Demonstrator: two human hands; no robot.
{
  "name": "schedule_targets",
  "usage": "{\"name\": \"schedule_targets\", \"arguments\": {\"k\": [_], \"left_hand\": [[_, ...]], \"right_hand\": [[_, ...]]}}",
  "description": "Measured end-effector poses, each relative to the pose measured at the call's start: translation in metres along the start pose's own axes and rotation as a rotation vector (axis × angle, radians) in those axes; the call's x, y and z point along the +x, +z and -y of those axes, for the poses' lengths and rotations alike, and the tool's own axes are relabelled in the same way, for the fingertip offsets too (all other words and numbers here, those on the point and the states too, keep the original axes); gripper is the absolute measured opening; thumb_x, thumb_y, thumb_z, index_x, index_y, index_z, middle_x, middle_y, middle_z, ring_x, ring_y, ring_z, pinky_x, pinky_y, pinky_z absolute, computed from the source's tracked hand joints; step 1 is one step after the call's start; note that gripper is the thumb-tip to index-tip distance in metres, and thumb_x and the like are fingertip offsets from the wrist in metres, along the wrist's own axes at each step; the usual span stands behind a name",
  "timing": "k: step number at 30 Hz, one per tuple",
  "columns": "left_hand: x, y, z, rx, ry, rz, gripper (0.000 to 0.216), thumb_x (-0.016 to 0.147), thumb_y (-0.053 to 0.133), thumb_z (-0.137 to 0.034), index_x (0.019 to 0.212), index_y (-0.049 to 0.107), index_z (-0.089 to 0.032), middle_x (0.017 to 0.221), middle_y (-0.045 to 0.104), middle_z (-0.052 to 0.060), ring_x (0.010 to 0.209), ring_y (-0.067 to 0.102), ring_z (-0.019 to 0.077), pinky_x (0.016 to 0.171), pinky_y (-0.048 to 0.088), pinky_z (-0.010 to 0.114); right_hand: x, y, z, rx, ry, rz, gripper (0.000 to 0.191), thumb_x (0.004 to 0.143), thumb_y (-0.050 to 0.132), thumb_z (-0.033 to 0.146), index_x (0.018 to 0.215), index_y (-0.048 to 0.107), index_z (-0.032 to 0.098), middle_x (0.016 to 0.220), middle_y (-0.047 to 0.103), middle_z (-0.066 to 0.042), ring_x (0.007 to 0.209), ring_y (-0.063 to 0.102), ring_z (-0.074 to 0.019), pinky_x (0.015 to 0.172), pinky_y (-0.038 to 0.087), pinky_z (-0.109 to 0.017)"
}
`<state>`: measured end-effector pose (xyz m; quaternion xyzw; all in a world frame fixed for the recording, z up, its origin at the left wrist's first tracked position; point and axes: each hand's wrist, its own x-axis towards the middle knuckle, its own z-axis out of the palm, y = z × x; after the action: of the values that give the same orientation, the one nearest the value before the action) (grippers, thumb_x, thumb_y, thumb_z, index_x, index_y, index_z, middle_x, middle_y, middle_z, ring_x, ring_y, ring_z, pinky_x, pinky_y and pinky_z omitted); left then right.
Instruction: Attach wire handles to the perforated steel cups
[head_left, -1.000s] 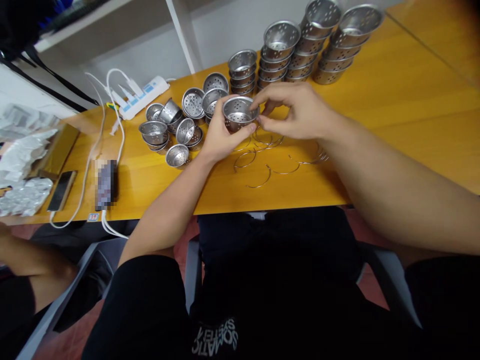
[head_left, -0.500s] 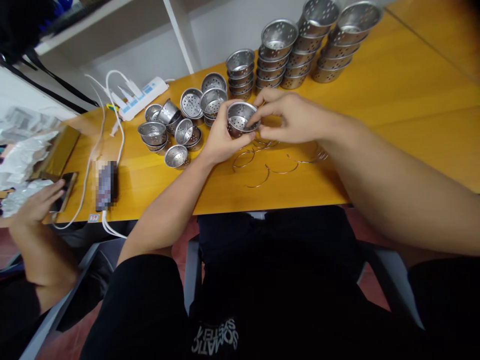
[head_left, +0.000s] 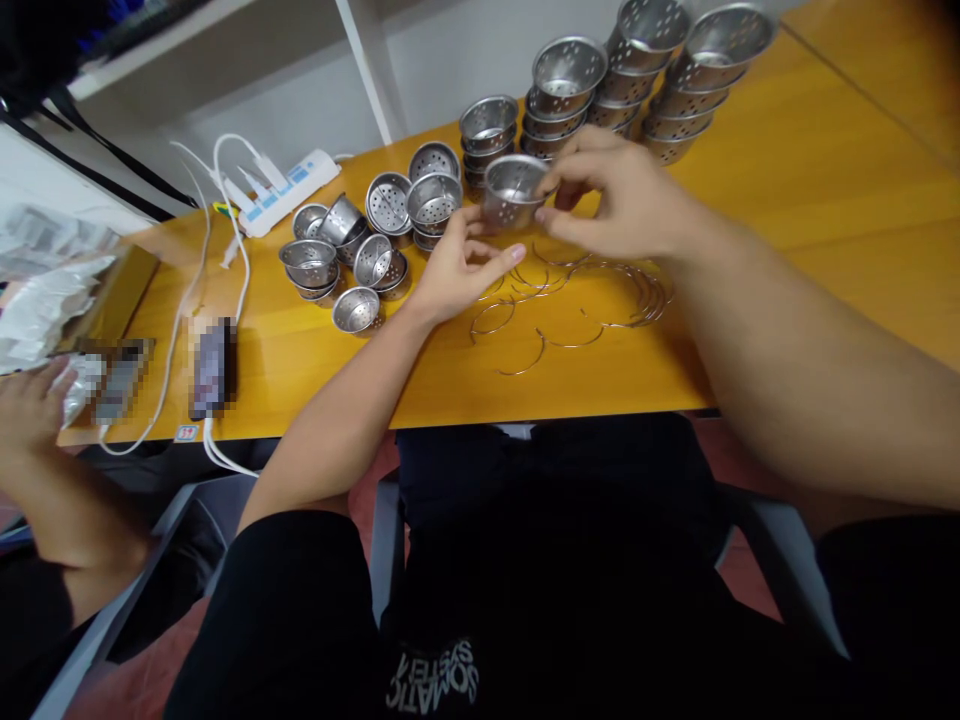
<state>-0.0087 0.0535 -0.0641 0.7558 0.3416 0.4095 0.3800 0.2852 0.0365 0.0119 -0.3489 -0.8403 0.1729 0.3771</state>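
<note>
A: There's the metal cup point(head_left: 511, 210), a shiny round bowl pricked with holes, held over the middle of the table point(head_left: 810, 250), rim up!

B: The right hand point(head_left: 619, 195) has it, thumb and fingers pinching its right side.

A: And the left hand point(head_left: 459, 265)?

B: Unclasped, fingers curved and thumb out, just to the near left of the cup. It's blurry there, so I can't say whether the fingertips touch.

A: On the near side, thin wire hoops point(head_left: 574, 346), open curves, lie scattered over smooth, glossy yellow-brown wood.

B: Toward the far right, stacked cups point(head_left: 694, 75) rise in silvery columns, wide mouths up, walls dotted with holes.

A: Left of the hands, loose cups point(head_left: 309, 262) sit jumbled, some tipped, near a white power strip point(head_left: 289, 195).
</note>
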Motion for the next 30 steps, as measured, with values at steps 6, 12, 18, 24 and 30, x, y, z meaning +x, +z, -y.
{"name": "schedule_targets", "arguments": {"k": [6,12,18,24,30], "left_hand": [[-0.013,0.0,-0.037,-0.067,-0.036,0.143,0.031,0.106,0.102,-0.04,0.111,0.081,-0.018,0.107,0.086,0.008,0.092,0.082,0.0156,0.084,0.068,0.03],[-0.02,0.001,-0.049,-0.051,0.061,0.254,0.013,0.107,0.091,-0.023,0.115,0.083,-0.017,0.117,0.088,0.008,0.102,0.085,0.0141,0.098,0.07,0.03],[-0.017,-0.001,-0.044,-0.015,0.119,0.208,0.012,0.106,0.087,-0.022,0.117,0.084,-0.017,0.116,0.088,0.008,0.101,0.084,0.0145,0.095,0.07,0.03],[-0.014,-0.002,-0.041,0.006,0.119,0.18,0.014,0.106,0.086,-0.025,0.118,0.086,-0.019,0.116,0.089,0.008,0.1,0.083,0.0146,0.093,0.07,0.03],[-0.016,-0.002,-0.043,-0.002,0.081,0.179,0.013,0.106,0.086,-0.021,0.119,0.086,-0.018,0.114,0.09,0.008,0.099,0.082,0.0138,0.09,0.068,0.029]], "right_hand": [[0.001,0.008,-0.033,-0.217,0.182,-0.024,0.025,0.116,0.095,0.04,0.132,0.093,0.02,0.14,0.079,-0.024,0.124,0.077,-0.0368,0.121,0.064,-0.057],[0.01,0.034,-0.016,-0.299,0.265,0.086,0.022,0.12,0.085,0.031,0.139,0.093,0.023,0.144,0.084,-0.02,0.137,0.078,-0.0418,0.128,0.064,-0.061],[0.016,0.043,0.006,-0.308,0.283,0.143,0.04,0.119,0.078,0.028,0.158,0.086,0.02,0.154,0.084,-0.021,0.146,0.079,-0.0452,0.133,0.062,-0.061],[0.018,0.027,0.034,-0.404,0.289,0.054,0.061,0.119,0.062,0.017,0.179,0.069,0.014,0.165,0.079,-0.025,0.151,0.077,-0.0419,0.134,0.062,-0.056],[0.056,0.027,0.069,-0.551,0.412,0.154,0.069,0.131,0.06,0.026,0.197,0.045,0.016,0.16,0.084,-0.028,0.149,0.083,-0.0537,0.127,0.067,-0.074]]}}
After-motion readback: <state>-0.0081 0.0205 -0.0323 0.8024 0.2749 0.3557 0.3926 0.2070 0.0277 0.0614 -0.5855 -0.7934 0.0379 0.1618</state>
